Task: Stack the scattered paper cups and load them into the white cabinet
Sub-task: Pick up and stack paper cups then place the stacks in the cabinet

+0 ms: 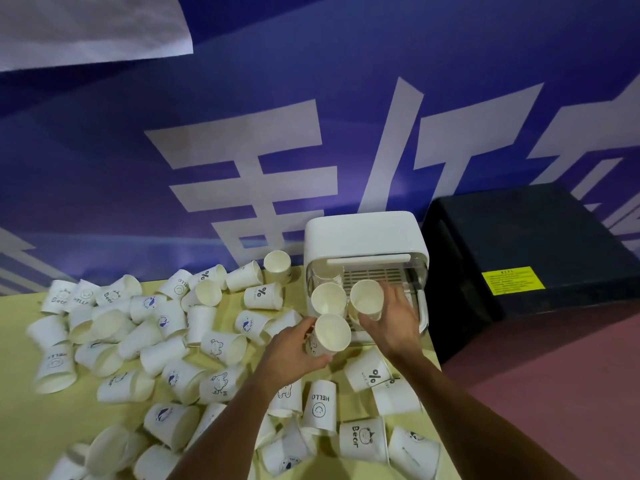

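Observation:
The white cabinet [363, 233] stands at the table's back right, its door open and a slatted tray inside. My right hand [394, 320] holds a paper cup [366, 297] at the cabinet's opening. My left hand [294, 351] grips another paper cup [331, 332] just in front of the cabinet. A third cup [328, 297] stands upright at the opening's left, between the two. Several white printed cups [166, 341] lie scattered over the yellow table [20, 427], most on their sides.
A black box [526, 251] with a yellow label stands right of the cabinet. A blue banner wall [242, 116] rises behind the table. The table's right edge [440, 372] runs just past the cabinet, with reddish floor beyond.

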